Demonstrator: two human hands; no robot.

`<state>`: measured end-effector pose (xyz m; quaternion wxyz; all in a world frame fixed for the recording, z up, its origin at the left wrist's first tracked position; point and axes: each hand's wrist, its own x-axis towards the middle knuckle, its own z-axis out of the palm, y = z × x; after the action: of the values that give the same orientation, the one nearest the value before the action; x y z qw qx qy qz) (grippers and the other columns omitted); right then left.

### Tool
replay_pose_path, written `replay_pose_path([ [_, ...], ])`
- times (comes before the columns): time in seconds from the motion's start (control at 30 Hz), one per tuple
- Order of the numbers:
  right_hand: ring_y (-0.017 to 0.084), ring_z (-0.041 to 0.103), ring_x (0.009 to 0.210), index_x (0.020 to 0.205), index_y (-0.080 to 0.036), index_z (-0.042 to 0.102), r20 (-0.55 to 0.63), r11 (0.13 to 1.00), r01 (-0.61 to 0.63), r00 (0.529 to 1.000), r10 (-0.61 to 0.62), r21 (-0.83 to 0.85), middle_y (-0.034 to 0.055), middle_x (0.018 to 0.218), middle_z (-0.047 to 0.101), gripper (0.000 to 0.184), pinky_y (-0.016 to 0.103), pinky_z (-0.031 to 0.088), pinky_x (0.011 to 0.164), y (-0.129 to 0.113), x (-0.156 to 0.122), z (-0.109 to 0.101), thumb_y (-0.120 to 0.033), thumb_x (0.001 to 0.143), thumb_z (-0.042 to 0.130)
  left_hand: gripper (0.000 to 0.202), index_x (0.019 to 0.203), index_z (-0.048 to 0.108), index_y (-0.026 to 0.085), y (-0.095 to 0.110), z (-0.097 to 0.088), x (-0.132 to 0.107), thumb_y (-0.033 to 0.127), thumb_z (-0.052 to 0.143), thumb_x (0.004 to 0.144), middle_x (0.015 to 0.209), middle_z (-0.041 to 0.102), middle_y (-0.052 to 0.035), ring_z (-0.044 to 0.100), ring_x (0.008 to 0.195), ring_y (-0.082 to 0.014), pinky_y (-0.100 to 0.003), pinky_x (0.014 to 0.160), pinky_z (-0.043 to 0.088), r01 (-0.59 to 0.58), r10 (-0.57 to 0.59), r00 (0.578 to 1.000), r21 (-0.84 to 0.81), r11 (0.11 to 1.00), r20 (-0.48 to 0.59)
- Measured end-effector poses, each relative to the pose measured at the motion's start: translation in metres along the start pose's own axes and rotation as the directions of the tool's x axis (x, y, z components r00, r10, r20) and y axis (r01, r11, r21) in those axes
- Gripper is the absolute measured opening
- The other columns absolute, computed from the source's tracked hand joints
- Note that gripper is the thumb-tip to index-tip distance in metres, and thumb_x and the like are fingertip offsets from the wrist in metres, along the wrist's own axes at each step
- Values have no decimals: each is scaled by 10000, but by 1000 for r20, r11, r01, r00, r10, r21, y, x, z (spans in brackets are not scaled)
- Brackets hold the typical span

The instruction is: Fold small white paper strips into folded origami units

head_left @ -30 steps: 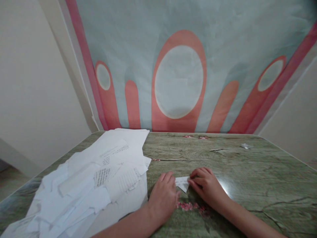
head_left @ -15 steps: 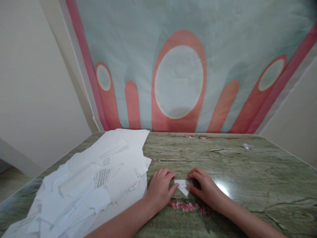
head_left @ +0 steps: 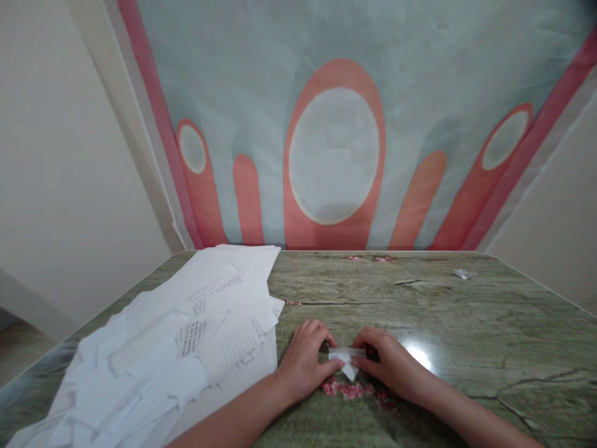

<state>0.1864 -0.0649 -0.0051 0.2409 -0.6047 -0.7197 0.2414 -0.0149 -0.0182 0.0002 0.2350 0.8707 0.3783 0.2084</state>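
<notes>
Left hand [head_left: 305, 356]: half-closed, pinching paper [head_left: 346, 356]
Right hand [head_left: 388, 358]: likewise, opposite end
Paper: apparently being creased; calls for firm pressing next

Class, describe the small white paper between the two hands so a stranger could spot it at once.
On the wood-patterned table, look right of the wide heap of loose papers. There the left hand and right hand pinch a small white paper between them. It stands out from the heap by being held, and by tapering to a tip toward the viewer.
</notes>
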Motion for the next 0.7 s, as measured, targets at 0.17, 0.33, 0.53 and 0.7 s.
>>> replay_pose_path([
  [0.17,147,529,672,710,-190,593,6,997,14,1000,-14,82,-18,692,580,48,248,367,611,0,0,-1,-206,753,609,260,875,554,197,2,-2,0,281,718,691,901,567,-6,498,868,-188,-290,767,368,0,1,1000,-57,998,12],
  [0.33,163,526,746,728,-199,565,-129,981,195,972,-195,-14,-2,738,587,124,294,367,709,0,-3,-7,-253,839,562,58,807,594,202,6,-5,-1,175,620,763,833,597,-4,515,857,-180,-297,784,362,-77,72,995,-89,993,-63],
  [0.53,177,482,753,803,-199,584,-48,804,441,866,-498,-398,35,789,602,175,342,323,743,5,-5,-7,-192,904,441,158,809,620,209,7,-4,-3,77,579,733,838,590,-11,503,869,-182,-311,791,356,-144,146,984,24,989,-100],
  [0.7,178,458,721,778,-184,572,28,756,456,863,-504,-470,31,751,588,183,344,319,724,6,-6,-1,-175,905,439,115,838,617,209,7,-3,-3,129,602,757,858,586,-17,502,882,-187,-306,779,364,-177,177,984,82,981,3],
])
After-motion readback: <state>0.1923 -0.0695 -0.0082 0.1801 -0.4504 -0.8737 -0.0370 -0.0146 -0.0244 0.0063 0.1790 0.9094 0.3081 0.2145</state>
